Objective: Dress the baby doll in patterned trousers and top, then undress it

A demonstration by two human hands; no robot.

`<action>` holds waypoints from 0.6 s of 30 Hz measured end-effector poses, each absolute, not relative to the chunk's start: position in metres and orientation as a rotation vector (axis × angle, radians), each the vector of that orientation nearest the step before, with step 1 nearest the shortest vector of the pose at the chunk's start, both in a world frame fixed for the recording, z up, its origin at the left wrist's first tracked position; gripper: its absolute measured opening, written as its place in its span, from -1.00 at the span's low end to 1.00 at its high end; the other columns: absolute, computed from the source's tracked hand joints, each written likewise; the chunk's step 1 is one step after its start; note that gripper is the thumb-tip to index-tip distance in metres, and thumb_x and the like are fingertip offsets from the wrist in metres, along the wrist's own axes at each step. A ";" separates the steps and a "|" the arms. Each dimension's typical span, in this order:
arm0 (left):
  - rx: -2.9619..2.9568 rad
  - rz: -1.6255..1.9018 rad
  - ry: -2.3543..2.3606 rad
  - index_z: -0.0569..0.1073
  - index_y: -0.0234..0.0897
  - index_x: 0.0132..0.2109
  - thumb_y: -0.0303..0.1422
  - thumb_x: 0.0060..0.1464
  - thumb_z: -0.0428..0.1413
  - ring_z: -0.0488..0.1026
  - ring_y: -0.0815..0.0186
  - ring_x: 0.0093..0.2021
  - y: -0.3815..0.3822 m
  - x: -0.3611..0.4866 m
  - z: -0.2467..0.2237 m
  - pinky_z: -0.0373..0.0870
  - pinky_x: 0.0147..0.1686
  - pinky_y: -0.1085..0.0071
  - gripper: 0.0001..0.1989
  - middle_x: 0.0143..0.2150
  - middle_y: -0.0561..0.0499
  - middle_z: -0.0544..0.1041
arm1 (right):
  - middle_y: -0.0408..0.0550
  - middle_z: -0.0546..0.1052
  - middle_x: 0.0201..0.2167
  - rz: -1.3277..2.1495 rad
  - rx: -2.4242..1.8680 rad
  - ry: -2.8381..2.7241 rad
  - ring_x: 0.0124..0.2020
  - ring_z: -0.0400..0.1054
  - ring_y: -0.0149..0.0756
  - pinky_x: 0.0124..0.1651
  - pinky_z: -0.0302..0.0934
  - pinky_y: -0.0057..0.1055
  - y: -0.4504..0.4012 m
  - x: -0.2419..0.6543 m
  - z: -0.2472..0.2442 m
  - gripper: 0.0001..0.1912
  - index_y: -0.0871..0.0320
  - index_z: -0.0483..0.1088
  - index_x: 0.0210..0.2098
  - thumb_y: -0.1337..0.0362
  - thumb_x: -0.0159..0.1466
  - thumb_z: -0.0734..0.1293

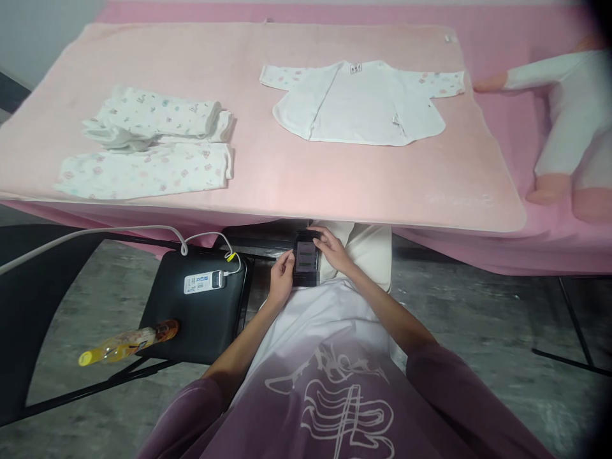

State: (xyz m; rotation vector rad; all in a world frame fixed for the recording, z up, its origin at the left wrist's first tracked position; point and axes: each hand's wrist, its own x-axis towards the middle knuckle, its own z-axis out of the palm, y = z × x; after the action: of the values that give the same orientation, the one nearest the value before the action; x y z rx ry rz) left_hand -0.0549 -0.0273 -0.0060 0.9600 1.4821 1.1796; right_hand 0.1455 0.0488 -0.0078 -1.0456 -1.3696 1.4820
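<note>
Low in front of me, just under the table's front edge, a dark smartphone (pixel 306 260) with a lit screen is held between both hands. My left hand (pixel 282 278) is closed on its left side, thumb near the screen's edge. On the other side, my right hand (pixel 333 248) grips the top right corner, with the fingers bent round it. Above, on the table, a small white baby shirt (pixel 363 105) lies spread out, its sleeves printed with small patterns. Folded patterned baby clothes (pixel 153 118) lie to the left, with another folded piece (pixel 143 171) in front of them.
A pink mat (pixel 248 178) covers the table. At the right lies a doll (pixel 564 121) in white clothing. On the black chair (pixel 201 325) to my left are a white device (pixel 204 282) with a cable (pixel 143 227) and a yellow-capped bottle (pixel 129 343).
</note>
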 end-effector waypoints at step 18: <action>0.952 1.172 1.496 0.72 -0.28 0.18 0.25 0.32 0.29 0.65 -0.02 0.23 -0.028 -0.055 -0.006 0.55 0.32 0.08 -0.31 0.21 -0.25 0.73 | 0.02 0.69 0.08 1.504 -1.022 -1.344 0.10 0.61 -0.10 0.27 0.48 -0.17 0.050 0.145 -0.007 -0.49 0.03 0.48 0.34 -0.09 0.54 0.38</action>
State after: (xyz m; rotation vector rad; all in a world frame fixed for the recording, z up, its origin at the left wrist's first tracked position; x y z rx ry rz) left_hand -0.0547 -0.0279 -0.0056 0.9517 1.4962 1.1720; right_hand 0.1450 0.0497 -0.0067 -1.0220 -1.3438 1.5038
